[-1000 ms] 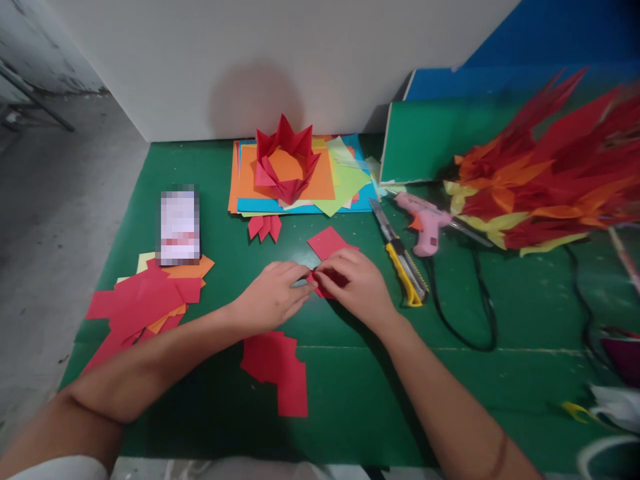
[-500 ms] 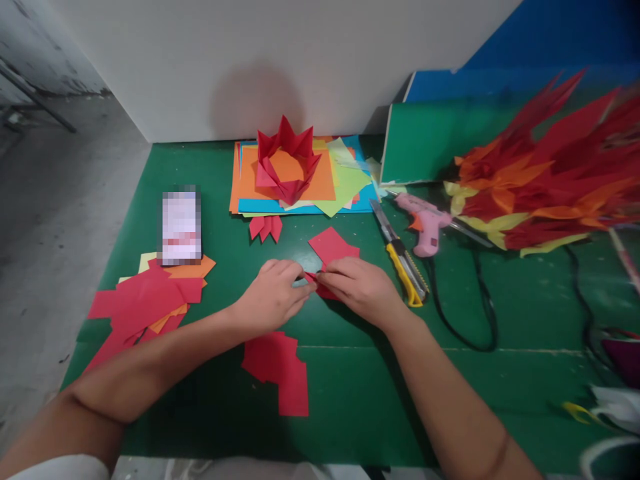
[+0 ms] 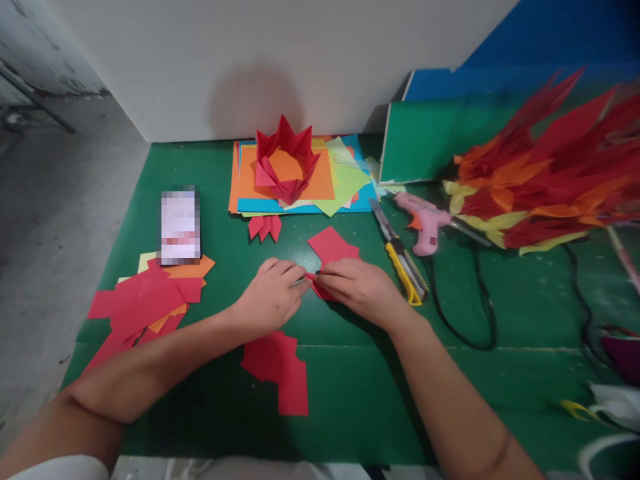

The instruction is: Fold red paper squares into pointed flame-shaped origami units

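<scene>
Between my hands is a small piece of folded red paper (image 3: 312,279), mostly covered by fingers. My left hand (image 3: 273,293) is closed at its left end, the fingertips pressed together on the edge. From the other side my right hand (image 3: 361,288) pinches the same paper. Just beyond the right fingers lie flat red paper pieces (image 3: 331,244). More cut red paper (image 3: 280,363) rests on the green table nearer to me, beside my left forearm. Small folded red points (image 3: 265,228) sit farther back, in front of a red paper crown-like ring (image 3: 285,163).
The ring stands on stacked coloured sheets (image 3: 325,190). A yellow box cutter (image 3: 400,263), blade exposed, and a pink glue gun (image 3: 424,220) with a black cord lie right. Paper flames (image 3: 550,173) fill the far right. A phone (image 3: 180,227) and paper scraps (image 3: 145,297) are left.
My left thumb has tucked in under the fingers at the folded paper's left end. My right hand holds nearly the same position; the other things stay where they were.
</scene>
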Available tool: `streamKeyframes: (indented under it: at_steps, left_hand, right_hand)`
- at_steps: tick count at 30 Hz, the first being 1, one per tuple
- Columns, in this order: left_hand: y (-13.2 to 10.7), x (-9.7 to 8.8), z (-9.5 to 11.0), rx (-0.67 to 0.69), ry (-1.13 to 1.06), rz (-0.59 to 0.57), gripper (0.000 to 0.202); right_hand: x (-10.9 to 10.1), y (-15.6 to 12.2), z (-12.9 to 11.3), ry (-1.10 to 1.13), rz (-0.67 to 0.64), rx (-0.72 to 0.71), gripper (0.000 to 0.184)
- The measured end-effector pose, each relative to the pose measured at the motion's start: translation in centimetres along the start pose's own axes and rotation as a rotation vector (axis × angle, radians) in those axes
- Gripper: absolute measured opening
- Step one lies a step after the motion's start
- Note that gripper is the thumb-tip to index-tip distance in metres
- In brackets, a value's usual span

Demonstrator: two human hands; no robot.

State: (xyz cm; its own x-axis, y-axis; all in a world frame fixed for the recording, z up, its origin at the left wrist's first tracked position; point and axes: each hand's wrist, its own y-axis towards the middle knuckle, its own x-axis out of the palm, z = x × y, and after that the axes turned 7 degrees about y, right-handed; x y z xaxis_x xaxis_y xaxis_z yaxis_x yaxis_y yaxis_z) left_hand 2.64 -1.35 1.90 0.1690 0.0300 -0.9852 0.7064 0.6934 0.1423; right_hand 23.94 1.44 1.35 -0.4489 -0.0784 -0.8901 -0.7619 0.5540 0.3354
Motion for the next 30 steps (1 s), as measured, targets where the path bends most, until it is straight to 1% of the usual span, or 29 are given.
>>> streamKeyframes:
  at_steps: [5, 10, 13, 20, 27, 30]
  left_hand:
    - [0.01, -0.12, 0.05, 0.000, -0.013, 0.001, 0.024]
    - [0.11, 0.08, -0.01, 0.041, -0.034, 0.033, 0.026]
    - [0.09, 0.28, -0.07, 0.056, -0.058, 0.044, 0.026]
    - [-0.12, 0.57, -0.20, 0.022, -0.085, 0.086, 0.025]
    - [0.06, 0.49, -0.25, 0.042, -0.088, 0.100, 0.026]
    - [0.12, 0.39, -0.23, 0.049, -0.081, 0.083, 0.026]
  right_hand:
    - [0.07, -0.09, 0.02, -0.028, -0.016, 0.005, 0.026]
    - [0.13, -0.27, -0.04, -0.046, -0.036, 0.029, 0.026]
    - [0.08, -0.27, -0.03, -0.059, -0.032, 0.017, 0.025]
    - [0.00, -0.14, 0.12, -0.058, -0.035, -0.008, 0.023]
    - [-0.18, 0.02, 0.07, -0.083, -0.048, -0.045, 0.028]
    - [-0.21, 0.04, 0.15, -0.083, -0.041, -0.056, 0.029]
